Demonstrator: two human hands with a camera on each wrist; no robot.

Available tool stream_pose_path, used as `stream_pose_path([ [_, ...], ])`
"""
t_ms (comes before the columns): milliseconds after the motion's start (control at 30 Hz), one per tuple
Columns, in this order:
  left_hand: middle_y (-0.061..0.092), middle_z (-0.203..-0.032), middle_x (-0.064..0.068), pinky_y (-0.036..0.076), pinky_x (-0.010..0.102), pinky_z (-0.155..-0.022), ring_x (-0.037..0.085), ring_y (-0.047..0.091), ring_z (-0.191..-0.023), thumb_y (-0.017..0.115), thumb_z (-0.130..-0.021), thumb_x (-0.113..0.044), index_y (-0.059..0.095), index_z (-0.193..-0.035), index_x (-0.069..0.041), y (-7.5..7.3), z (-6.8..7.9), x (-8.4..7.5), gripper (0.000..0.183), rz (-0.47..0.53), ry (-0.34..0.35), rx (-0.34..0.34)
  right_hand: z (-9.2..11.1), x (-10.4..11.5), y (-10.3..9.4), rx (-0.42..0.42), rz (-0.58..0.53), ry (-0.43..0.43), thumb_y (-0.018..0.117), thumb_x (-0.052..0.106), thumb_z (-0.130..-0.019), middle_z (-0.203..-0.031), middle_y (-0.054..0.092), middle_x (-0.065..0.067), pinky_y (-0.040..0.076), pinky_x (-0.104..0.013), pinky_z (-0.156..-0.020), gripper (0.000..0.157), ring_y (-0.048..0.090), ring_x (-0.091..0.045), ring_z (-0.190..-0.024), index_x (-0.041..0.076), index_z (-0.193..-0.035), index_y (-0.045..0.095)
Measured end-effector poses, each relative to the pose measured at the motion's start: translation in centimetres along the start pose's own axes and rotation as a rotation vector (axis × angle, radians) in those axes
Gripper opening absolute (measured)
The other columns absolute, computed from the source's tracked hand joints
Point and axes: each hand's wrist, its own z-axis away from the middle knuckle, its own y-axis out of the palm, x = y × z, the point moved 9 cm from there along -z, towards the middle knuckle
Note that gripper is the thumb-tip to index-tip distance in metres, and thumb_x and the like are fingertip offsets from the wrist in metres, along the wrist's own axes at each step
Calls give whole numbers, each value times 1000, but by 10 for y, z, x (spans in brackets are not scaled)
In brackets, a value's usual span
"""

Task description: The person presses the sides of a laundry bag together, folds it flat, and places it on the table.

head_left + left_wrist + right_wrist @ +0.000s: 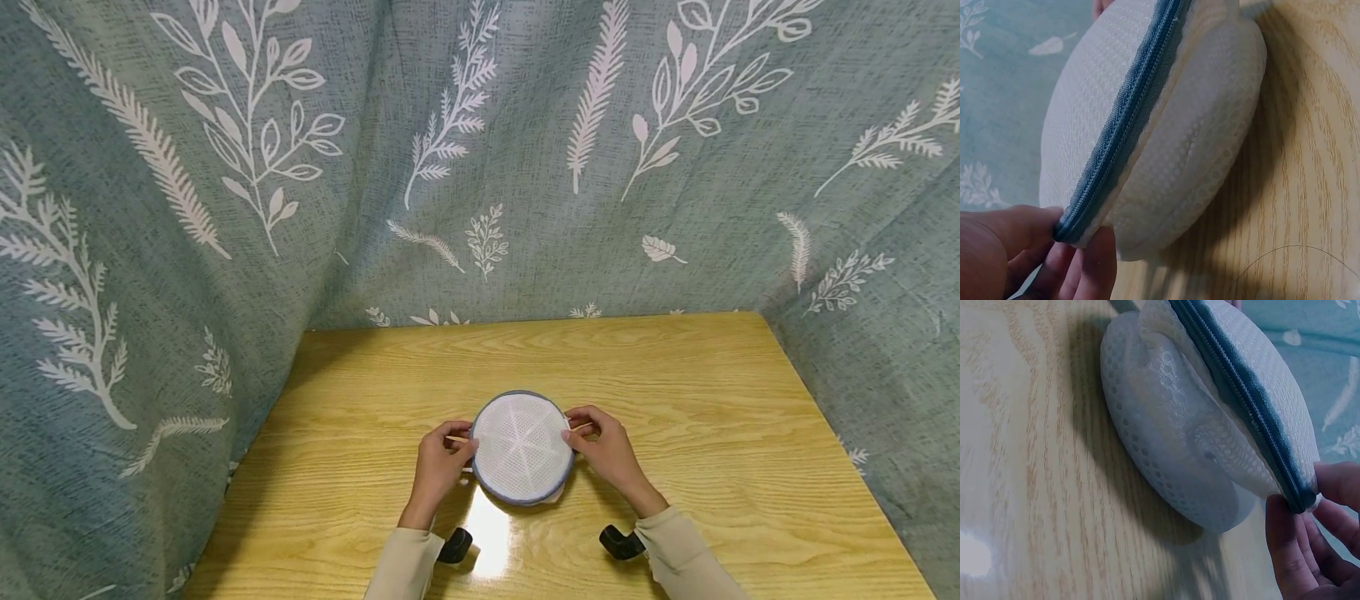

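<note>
A round white mesh laundry bag (522, 450) with a blue zipper edge is held between both hands, near the middle of the table. My left hand (438, 467) pinches its left rim between thumb and fingers. On the opposite side my right hand (606, 450) pinches the rim in the same way. Up close, the blue zipper (1113, 137) looks closed along the part that shows. Below it bulges the softer mesh underside (1154, 419), creased and rounded. Whether that underside touches the table cannot be made out.
The wood-grain table (375, 375) lies under the hands. A grey-green curtain (525, 250) with white leaf prints hangs along the back and both sides. Black curved pieces (455, 547) sit beside both wrists. A thin strand (1297, 246) shows on the table.
</note>
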Motion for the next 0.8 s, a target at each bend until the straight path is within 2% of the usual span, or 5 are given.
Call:
stream_pose_path([
  [100, 71, -102, 23, 63, 26, -62, 17, 65, -78, 73, -92, 9, 71, -116, 12, 1, 0, 1, 25, -7, 0, 0, 0, -1, 0, 5, -16, 6, 77, -2, -94, -109, 72, -20, 55, -22, -65, 26, 67, -18, -87, -5, -119, 71],
  [267, 71, -97, 22, 63, 26, -59, 14, 66, -74, 74, -90, 10, 71, -112, 13, 0, 0, -1, 22, -31, 38, -10, 0, -1, 1, 5, -30, 12, 78, -2, -93, -107, 71, -19, 55, -21, -64, 25, 66, -15, -84, -5, -118, 72],
  [533, 72, -100, 22, 57, 21, -59, 21, 69, -80, 76, -91, 7, 72, -114, 11, 1, -1, 6, 24, -58, 0, 6, -1, -8, 4, 5, 8, 30, 77, -4, -93, -105, 72, -18, 54, -20, -67, 25, 65, -15, -84, -5, -117, 72],
  [800, 72, -98, 21, 54, 20, -59, 21, 68, -81, 77, -91, 6, 73, -113, 10, 2, -1, 7, 23, -79, 7, 12, -2, -13, 6, 11, 46, 24, 78, -3, -93, -101, 72, -14, 54, -20, -69, 24, 65, -16, -83, -5, -116, 73],
])
